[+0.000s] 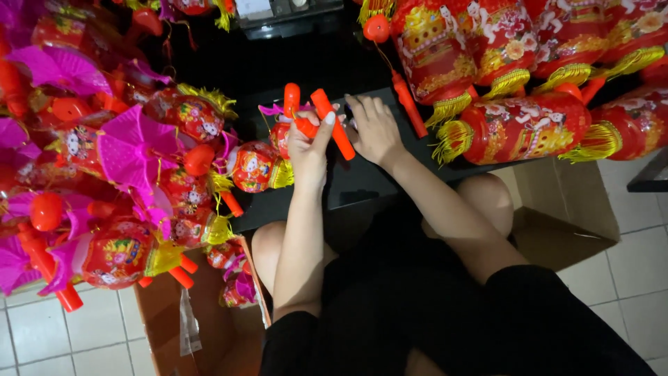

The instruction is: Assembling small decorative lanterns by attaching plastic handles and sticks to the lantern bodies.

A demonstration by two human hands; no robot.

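My left hand [308,143] grips orange plastic handle sticks [332,122], held up over the dark table [362,182]. Beside it my right hand [374,129] rests palm down on the table top, fingers spread, close to the sticks' upper ends. A small red lantern with a yellow tassel [256,167] lies just left of my left hand. Whether the right hand holds anything under its fingers is hidden.
A heap of red and pink paper lanterns [125,160] fills the left side. Larger red cylindrical lanterns with gold fringes [518,129] are stacked at the right. An open cardboard box [209,327] stands on the tiled floor at lower left, another [557,209] by my right knee.
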